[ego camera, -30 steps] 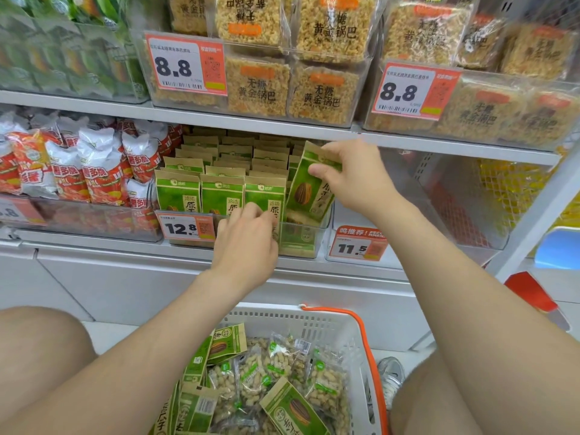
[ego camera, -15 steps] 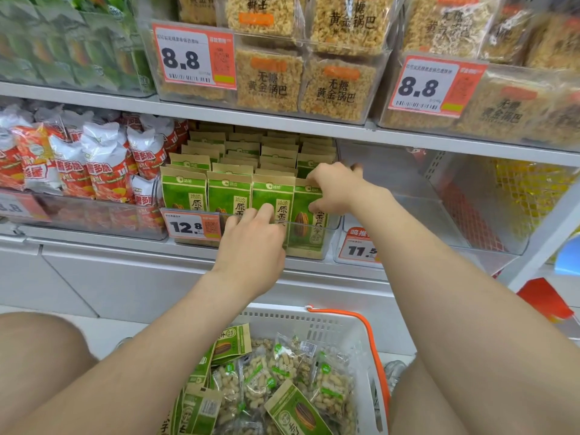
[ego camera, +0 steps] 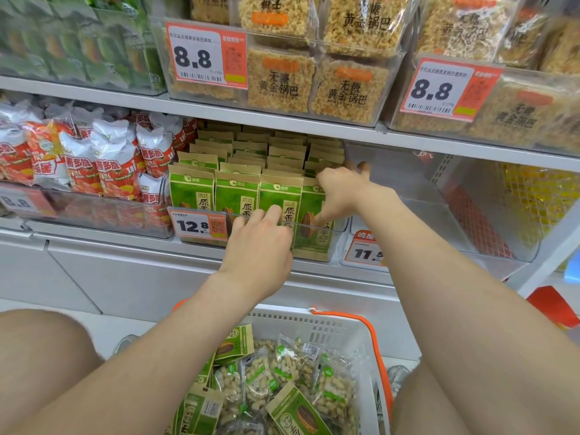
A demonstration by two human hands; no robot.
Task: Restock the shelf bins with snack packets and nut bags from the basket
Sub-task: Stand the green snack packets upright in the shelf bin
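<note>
Head view: one look from above, down at both hands and the shelf (ego camera: 125, 102).
Left hand: the left hand (ego camera: 260, 249) reaches to the front of the clear bin (ego camera: 329, 227). Its fingers (ego camera: 271, 215) are close together and a bit bent. The tips touch the front of the third packet in the row of green packets (ego camera: 237, 196).
Right hand: the right hand (ego camera: 342, 189) is on the last green packet (ego camera: 309, 233), at the right end of the row. The thumb (ego camera: 318, 219) lies down the front of it and the other fingers go over the top, so it pinches the packet. Two fingertips (ego camera: 362, 166) stick up behind.
Green packet: it stands upright in the right front corner of the clear bin, just beside the other packets.
Price tag: a 12.8 tag (ego camera: 201, 226) sits on the front of the bin, left of the left hand.
Basket: the white basket (ego camera: 314, 318) with an orange handle is low down, between the person's knees. It holds nut bags (ego camera: 282, 372) and more green bags (ego camera: 233, 340).
Left of the bin: red and white bags (ego camera: 110, 164).
Right of the bin: another clear box (ego camera: 439, 215).
Shelf above: yellow snack packs (ego camera: 279, 83).
</note>
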